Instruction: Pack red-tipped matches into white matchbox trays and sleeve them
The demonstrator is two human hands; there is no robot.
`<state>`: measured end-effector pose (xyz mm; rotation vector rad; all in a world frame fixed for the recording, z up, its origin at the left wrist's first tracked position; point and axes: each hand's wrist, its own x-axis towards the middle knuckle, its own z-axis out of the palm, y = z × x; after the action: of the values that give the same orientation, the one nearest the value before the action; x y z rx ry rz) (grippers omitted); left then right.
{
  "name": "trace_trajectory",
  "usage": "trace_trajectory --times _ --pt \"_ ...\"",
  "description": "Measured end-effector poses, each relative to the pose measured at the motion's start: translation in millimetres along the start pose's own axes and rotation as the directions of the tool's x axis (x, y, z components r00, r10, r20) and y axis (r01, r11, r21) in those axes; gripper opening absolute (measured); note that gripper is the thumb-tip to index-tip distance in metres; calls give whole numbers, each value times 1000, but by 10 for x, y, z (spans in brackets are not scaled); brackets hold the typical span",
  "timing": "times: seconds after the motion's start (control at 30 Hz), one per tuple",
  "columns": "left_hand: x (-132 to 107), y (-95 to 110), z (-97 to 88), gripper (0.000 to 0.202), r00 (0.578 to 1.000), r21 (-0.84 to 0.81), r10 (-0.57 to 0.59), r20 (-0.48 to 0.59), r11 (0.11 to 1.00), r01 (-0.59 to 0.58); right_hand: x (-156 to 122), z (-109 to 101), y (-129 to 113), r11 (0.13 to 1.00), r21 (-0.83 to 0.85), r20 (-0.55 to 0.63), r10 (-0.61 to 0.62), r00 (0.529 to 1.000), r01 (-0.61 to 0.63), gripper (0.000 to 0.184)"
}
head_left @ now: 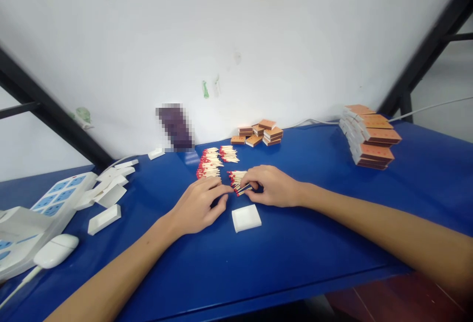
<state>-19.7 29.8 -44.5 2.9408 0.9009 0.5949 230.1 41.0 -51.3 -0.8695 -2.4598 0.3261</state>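
Red-tipped matchsticks lie in a small pile on the blue table, right in front of my hands. My right hand pinches a few of them between thumb and fingers at their plain ends. From the other side my left hand reaches in, index finger stretched to the red heads and thumb apart, holding nothing visible. Just behind my left hand a larger heap of matchsticks rests, with another small bunch beside it. A white matchbox tray sits on the near side, touched by neither hand.
Orange matchboxes are piled by the wall, and a taller stack stands at right. On the left are loose white trays, a power strip and a white charging case with a cable. A pixelated dark object leans on the wall.
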Motion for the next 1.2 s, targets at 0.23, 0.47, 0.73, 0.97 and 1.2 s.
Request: trace_trajectory --times 0.23,0.47,0.73,0.97,1.2 --pt "10 -2 -6 32 1000 -18 -4 18 1000 4 -1 -2 -7 1000 -26 9 -7 1000 7 17" --pt "24 8 -32 40 998 -9 21 62 1000 -21 8 -33 -33 1000 -14 47 3 999 -2 22" --pt "32 37 -63 43 994 -2 28 106 1000 -28 1 -42 -27 1000 -9 41 -5 999 5 23" --pt "38 26 -51 42 992 9 10 125 1000 -11 -7 -31 -9 1000 -14 39 -10 999 10 21" --pt "35 38 -73 42 991 13 -10 136 1000 8 -3 -43 -11 1000 -18 45 -24 999 25 20"
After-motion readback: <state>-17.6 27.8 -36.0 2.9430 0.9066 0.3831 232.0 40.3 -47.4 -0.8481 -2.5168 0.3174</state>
